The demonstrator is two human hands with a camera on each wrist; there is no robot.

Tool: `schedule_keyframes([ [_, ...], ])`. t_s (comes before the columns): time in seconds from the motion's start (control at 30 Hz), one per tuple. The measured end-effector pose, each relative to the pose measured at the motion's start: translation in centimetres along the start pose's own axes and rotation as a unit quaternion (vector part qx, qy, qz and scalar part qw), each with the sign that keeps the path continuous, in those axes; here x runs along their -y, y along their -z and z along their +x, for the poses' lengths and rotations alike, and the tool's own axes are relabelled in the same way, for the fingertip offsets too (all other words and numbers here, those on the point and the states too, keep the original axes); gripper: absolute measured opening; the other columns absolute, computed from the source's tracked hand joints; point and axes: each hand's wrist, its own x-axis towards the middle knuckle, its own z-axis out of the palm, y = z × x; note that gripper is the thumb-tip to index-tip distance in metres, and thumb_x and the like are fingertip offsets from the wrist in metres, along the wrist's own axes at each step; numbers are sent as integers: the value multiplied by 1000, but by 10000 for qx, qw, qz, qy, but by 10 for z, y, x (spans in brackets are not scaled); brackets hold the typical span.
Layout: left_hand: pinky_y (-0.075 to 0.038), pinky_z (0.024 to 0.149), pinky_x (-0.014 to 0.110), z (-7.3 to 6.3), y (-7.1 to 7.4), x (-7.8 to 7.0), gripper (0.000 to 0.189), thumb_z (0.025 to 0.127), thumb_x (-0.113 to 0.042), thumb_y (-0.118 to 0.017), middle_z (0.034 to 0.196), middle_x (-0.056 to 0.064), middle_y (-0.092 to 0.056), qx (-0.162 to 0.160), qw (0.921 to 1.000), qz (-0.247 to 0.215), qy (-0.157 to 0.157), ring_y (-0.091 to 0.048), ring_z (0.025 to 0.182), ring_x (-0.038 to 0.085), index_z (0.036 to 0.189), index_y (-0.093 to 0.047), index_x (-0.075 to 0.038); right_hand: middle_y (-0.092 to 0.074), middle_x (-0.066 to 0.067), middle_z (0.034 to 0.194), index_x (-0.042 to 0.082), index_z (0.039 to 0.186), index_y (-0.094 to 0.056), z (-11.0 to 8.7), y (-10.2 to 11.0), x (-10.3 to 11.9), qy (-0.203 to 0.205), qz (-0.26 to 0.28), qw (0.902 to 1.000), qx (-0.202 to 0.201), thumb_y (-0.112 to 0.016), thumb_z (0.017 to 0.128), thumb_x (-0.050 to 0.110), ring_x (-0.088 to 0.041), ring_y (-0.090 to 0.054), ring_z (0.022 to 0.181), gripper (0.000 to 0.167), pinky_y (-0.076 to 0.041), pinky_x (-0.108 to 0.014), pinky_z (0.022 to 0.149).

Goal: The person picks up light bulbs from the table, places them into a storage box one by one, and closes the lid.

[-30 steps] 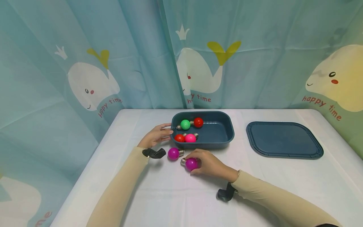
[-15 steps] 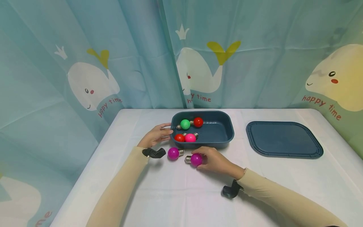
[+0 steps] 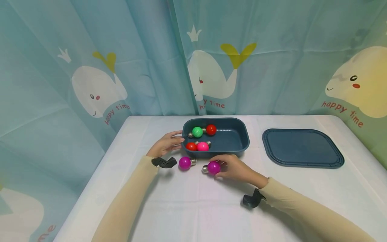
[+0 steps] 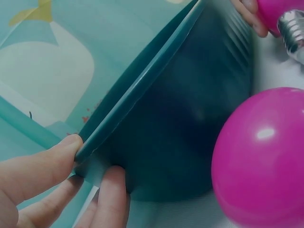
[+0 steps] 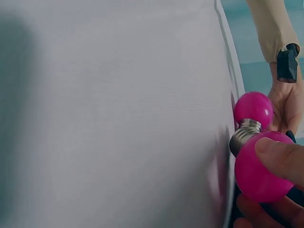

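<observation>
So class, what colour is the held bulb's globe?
The globe is magenta, clearest in the right wrist view.

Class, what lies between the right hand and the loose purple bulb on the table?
The held bulb, in the right hand, then bare cloth up to the loose bulb, as the head view shows.

We see the left arm [image 3: 127, 198] and the right arm [image 3: 308, 208] stretched forward and inward. The left hand [image 3: 165, 144] has its fingers [image 4: 113, 199] extended, with gaps between them. The right hand [image 3: 232, 168] is directed toward the left side, its thumb [image 5: 282, 161] and fingers curved in a pinching grip.
</observation>
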Motion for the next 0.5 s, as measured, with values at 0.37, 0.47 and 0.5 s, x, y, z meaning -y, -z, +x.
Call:
schedule_keyframes([
  [0.37,-33,113,44,-1,0,0,58,95,-7,-51,146,20,-35,22,10000,8,-2,-42,128,28,148,-25,-4,-68,-8,108,3,115,-65,-7,29,10,-81,-141,9999,36,-79,72,7,-17,-63,92,46,-57,-33,81],
  [0.47,-33,113,44,0,0,0,58,96,-7,-50,146,20,-35,34,10000,21,3,-44,125,26,148,-25,-3,-68,-9,109,3,115,-65,-10,41,12,-51,-218,9997,35,-80,72,7,-17,-64,92,46,-57,-35,82],
  [0.5,-33,113,43,0,0,0,58,96,-7,-50,146,20,-36,16,10000,-2,19,-44,125,25,148,-25,-4,-68,-9,110,3,115,-65,-10,45,13,-28,-214,9998,25,-80,71,7,-18,-65,92,46,-57,-35,82],
])
